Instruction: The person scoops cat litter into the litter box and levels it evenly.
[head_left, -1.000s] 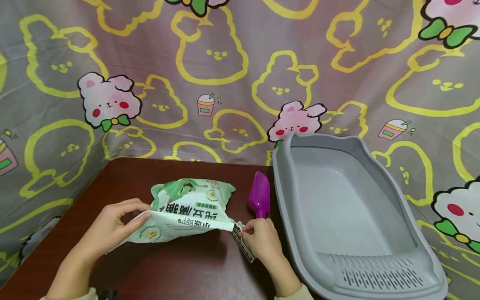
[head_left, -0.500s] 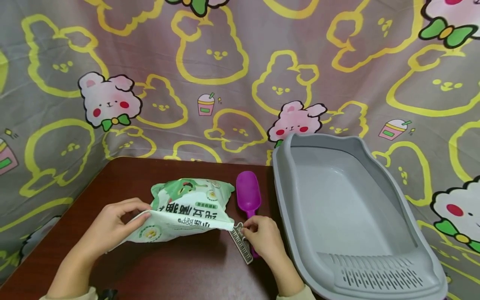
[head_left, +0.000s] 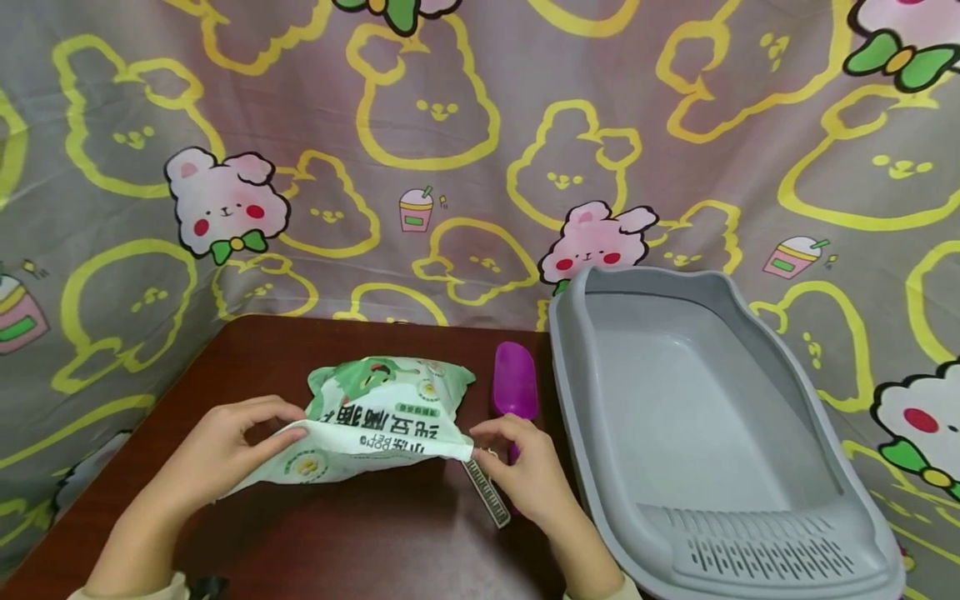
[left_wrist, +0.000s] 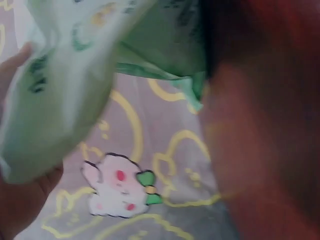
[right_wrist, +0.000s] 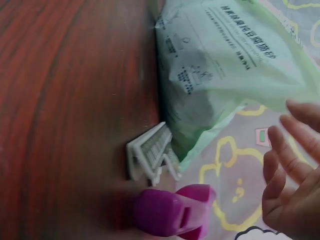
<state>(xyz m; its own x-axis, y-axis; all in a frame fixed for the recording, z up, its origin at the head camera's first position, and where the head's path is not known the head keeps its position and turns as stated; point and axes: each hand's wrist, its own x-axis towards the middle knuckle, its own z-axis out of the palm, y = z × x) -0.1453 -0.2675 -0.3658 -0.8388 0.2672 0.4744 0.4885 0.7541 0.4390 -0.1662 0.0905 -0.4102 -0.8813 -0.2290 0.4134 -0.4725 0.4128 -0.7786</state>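
Observation:
A green and white printed bag lies on the table, its near edge lifted into a fold. My left hand pinches that folded edge at the bag's left end. At the right corner of the fold is my right hand, its fingers parted and holding nothing; contact with the corner is unclear. The right wrist view shows these same fingers spread beside the bag. Just below the right hand lies a slim grey item with comb-like slots. A purple scoop lies behind the hand, its handle mostly hidden.
A large grey plastic tray with high sides and a slotted front ledge stands on the right. Dark brown wood makes up the tabletop. A cartoon-patterned cloth hangs behind and around the sides.
My right hand has shifted slightly and its fingers have spread by the bag's corner. The scoop's bowl swung left, then back right. My left hand keeps its pinch on the bag.

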